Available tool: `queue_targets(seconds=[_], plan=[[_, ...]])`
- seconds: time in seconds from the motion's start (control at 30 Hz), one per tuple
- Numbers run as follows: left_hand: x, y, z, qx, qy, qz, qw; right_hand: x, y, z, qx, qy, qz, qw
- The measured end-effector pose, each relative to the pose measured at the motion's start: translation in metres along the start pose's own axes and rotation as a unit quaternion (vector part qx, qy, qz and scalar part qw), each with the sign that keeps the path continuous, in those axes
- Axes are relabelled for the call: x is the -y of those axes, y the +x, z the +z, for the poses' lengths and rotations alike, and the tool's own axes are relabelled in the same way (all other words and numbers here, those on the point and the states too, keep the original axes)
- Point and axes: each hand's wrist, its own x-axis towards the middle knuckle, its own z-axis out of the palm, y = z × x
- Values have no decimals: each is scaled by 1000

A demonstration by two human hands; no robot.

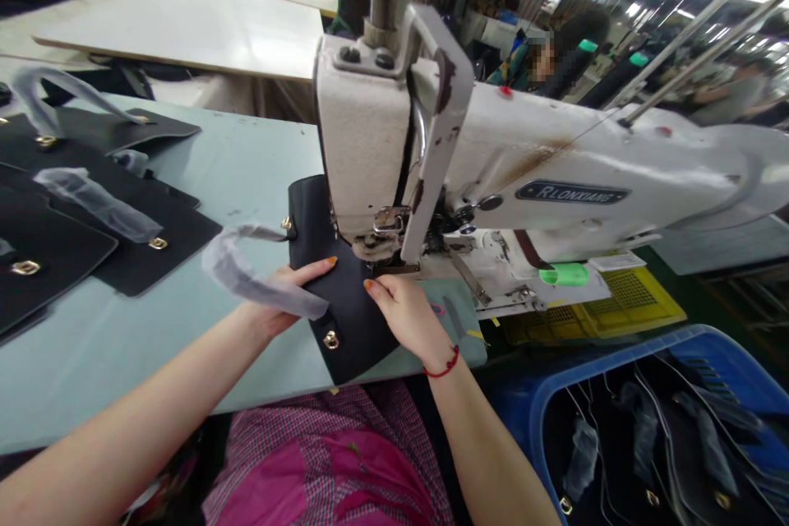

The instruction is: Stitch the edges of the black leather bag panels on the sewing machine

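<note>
A black leather bag panel (348,308) with gold clasps and a plastic-wrapped handle (246,271) lies under the head of a white sewing machine (431,156). My left hand (289,292) rests flat on the panel's left side, fingers stretched toward the needle, partly under the wrapped handle. My right hand (403,312) presses on the panel's right edge just in front of the presser foot (388,251), fingers together and curled down on the leather. A red string bracelet circles the right wrist.
Several more black panels (74,205) with wrapped handles lie stacked at the left of the pale green table (246,173). A blue crate (647,419) of finished pieces stands low right, a yellow tray (616,304) beside it. Another person sits behind the machine.
</note>
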Motion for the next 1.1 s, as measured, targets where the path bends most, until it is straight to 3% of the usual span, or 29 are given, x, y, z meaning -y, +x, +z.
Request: queue_targets(seconds=[0.1, 0.2, 0.37, 0.53, 1.1], plan=[[25, -21, 18, -92, -76, 31, 992, 8, 4, -26, 22, -96, 10, 995], [46, -40, 40, -142, -169, 48, 974, 15, 10, -44, 10, -166, 25, 986], [63, -45, 53, -114, -235, 57, 964, 12, 15, -51, 2, -176, -3, 984], [65, -37, 48, -45, -249, 16, 967, 6, 15, -48, -16, -161, -24, 987], [58, -37, 54, -118, -205, 61, 970, 1, 15, -44, -10, -100, -29, 994]])
